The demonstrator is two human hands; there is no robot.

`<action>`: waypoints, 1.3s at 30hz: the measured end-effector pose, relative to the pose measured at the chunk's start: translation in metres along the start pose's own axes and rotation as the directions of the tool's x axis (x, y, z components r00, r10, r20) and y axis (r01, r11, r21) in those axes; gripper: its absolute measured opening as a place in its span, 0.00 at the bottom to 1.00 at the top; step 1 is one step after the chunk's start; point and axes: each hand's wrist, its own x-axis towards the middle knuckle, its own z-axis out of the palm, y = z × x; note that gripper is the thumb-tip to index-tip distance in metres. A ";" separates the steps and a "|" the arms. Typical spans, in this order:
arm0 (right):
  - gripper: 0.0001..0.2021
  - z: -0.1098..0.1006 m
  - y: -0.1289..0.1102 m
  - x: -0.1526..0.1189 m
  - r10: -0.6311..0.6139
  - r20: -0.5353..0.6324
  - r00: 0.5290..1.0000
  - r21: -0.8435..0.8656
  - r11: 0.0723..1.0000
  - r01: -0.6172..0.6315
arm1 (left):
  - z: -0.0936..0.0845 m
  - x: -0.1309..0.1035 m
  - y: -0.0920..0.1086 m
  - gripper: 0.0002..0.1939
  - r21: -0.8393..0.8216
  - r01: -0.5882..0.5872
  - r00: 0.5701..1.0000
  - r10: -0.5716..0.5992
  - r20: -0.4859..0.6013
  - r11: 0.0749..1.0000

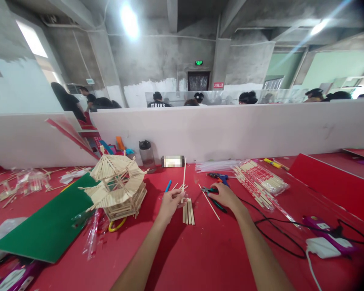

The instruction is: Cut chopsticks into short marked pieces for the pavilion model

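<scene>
Head view looks down on a red table (200, 250) with both forearms reaching forward. Readable writing is scarce: white letters on the back of a dark shirt beyond the partition look like "KIDS" (too small to be sure), and a green sign glows above the far door, unreadable. Left hand (170, 203) is closed, fingers pinching a thin wooden stick (184, 178) that stands nearly upright. Just at 5 o'clock from that hand lies a small bundle of cut sticks (188, 211). Right hand (224, 195) lies palm down at 3 o'clock from the left, fingers curled over the handles of pliers (210, 190); whether it grips them I cannot tell. At 9 o'clock from the left hand stands a stick pagoda model (118, 186), beside a green board (48, 230). Wrapped chopstick packs (261, 184) lie at 2 o'clock from the right hand.
</scene>
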 end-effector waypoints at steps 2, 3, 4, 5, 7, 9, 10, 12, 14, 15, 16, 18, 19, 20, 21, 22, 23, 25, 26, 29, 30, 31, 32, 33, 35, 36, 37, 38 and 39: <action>0.23 0.000 -0.001 -0.003 0.046 0.035 0.998 -0.126 0.991 -0.042 | 0.000 0.000 0.001 0.20 0.001 0.000 1.000 0.000 -0.007 1.000; 0.27 -0.001 -0.002 -0.004 0.079 0.042 0.996 -0.188 0.980 -0.070 | 0.000 0.000 0.002 0.20 0.000 0.003 1.000 -0.003 -0.012 1.000; 0.30 -0.001 -0.003 -0.005 0.106 0.051 0.993 -0.239 0.967 -0.091 | 0.000 0.000 0.002 0.20 -0.001 0.007 1.000 -0.007 -0.017 1.000; 0.32 0.000 -0.005 -0.006 0.122 0.065 0.990 -0.275 0.956 -0.100 | 0.000 -0.001 0.003 0.19 -0.001 0.010 1.000 -0.010 -0.022 1.000; 0.31 0.000 -0.007 -0.007 0.132 0.086 0.987 -0.315 0.944 -0.099 | 0.001 -0.001 0.004 0.19 0.000 0.015 1.000 -0.015 -0.027 1.000; 0.29 0.002 -0.009 -0.006 0.129 0.093 0.987 -0.332 0.939 -0.092 | 0.001 0.000 0.004 0.20 -0.007 0.014 0.999 -0.014 -0.029 1.000; 0.27 0.002 -0.010 -0.005 0.129 0.093 0.987 -0.338 0.937 -0.091 | 0.001 0.000 0.004 0.20 -0.010 0.014 0.999 -0.014 -0.029 1.000; 0.22 0.003 -0.011 -0.004 0.124 0.089 0.988 -0.350 0.933 -0.086 | 0.001 0.000 0.003 0.21 -0.014 0.011 0.999 -0.011 -0.030 1.000; 0.18 0.003 -0.012 -0.004 0.108 0.080 0.991 -0.360 0.930 -0.072 | 0.001 0.001 0.003 0.21 -0.011 0.007 0.999 -0.008 -0.032 1.000; 0.16 0.003 -0.013 -0.003 0.099 0.075 0.992 -0.364 0.929 -0.065 | 0.000 0.001 0.003 0.21 -0.007 0.004 0.999 -0.004 -0.032 1.000; 0.15 0.003 -0.013 -0.003 0.088 0.071 0.994 -0.367 0.929 -0.056 | 0.000 0.001 0.004 0.21 -0.002 0.000 0.999 0.000 -0.033 1.000; 0.13 0.003 -0.013 -0.003 0.076 0.057 0.995 -0.365 0.930 -0.050 | 0.000 0.001 0.005 0.22 0.006 -0.004 0.999 0.005 -0.041 1.000; 0.13 0.003 -0.013 -0.003 0.074 0.045 0.996 -0.356 0.933 -0.053 | -0.001 0.001 0.005 0.22 0.006 -0.009 0.999 0.009 -0.046 1.000; 0.13 0.004 -0.012 -0.002 0.070 0.024 0.997 -0.335 0.940 -0.058 | -0.001 0.001 0.005 0.22 0.004 -0.015 0.999 0.015 -0.050 1.000; 0.13 0.004 -0.013 -0.001 0.065 -0.008 0.998 -0.297 0.953 -0.064 | -0.001 0.001 0.006 0.22 0.001 -0.019 0.998 0.019 -0.053 1.000; 0.14 0.004 -0.014 0.000 0.051 -0.044 0.998 -0.236 0.970 -0.060 | -0.001 0.001 0.006 0.21 -0.001 -0.023 0.998 0.023 -0.054 1.000; 0.15 0.004 -0.016 0.000 0.027 -0.084 0.996 -0.149 0.988 -0.040 | -0.001 0.001 0.006 0.21 -0.003 -0.029 0.998 0.028 -0.056 1.000; 0.16 0.003 -0.023 0.001 -0.025 -0.154 0.988 0.094 0.995 0.040 | -0.001 0.001 0.006 0.20 -0.004 -0.031 0.998 0.031 -0.063 1.000; 0.17 0.003 -0.028 0.001 -0.047 -0.164 0.985 0.238 0.968 0.085 | -0.001 0.001 0.006 0.21 -0.006 -0.032 0.997 0.031 -0.069 0.999; 0.21 0.005 -0.049 -0.005 -0.046 0.008 0.999 0.646 0.763 0.030 | 0.000 0.000 0.009 0.22 -0.019 -0.033 0.996 0.031 -0.082 0.999; 0.22 0.006 -0.056 -0.008 -0.059 0.105 0.993 0.734 0.678 -0.037 | 0.000 0.000 0.010 0.22 -0.024 -0.033 0.996 0.030 -0.086 0.999; 0.22 0.007 -0.063 -0.012 -0.086 0.178 0.980 0.798 0.595 -0.093 | 0.000 0.000 0.011 0.23 -0.027 -0.032 0.996 0.029 -0.088 0.999; 0.22 0.009 -0.069 -0.015 -0.111 0.235 0.966 0.840 0.523 -0.145 | 0.000 0.000 0.012 0.23 -0.029 -0.030 0.996 0.027 -0.087 0.999; 0.22 0.010 -0.073 -0.019 -0.137 0.282 0.950 0.861 0.474 -0.187 | 0.000 0.000 0.013 0.24 -0.030 -0.028 0.996 0.026 -0.081 0.999; 0.22 0.011 -0.079 -0.023 -0.181 0.330 0.927 0.869 0.443 -0.222 | -0.001 0.000 0.016 0.25 -0.022 -0.025 0.998 0.023 -0.066 0.999; 0.22 0.011 -0.080 -0.024 -0.192 0.334 0.923 0.864 0.455 -0.218 | -0.002 0.000 0.017 0.25 -0.017 -0.024 0.998 0.023 -0.059 1.000; 0.23 0.009 -0.081 -0.025 -0.200 0.329 0.923 0.855 0.477 -0.202 | -0.003 0.000 0.018 0.25 -0.015 -0.024 0.998 0.023 -0.054 1.000; 0.23 0.007 -0.081 -0.024 -0.209 0.317 0.925 0.845 0.505 -0.175 | -0.003 0.000 0.019 0.25 -0.013 -0.025 0.998 0.024 -0.051 1.000; 0.23 0.005 -0.081 -0.024 -0.223 0.300 0.928 0.833 0.536 -0.141 | -0.004 0.000 0.019 0.24 -0.011 -0.025 0.999 0.025 -0.045 1.000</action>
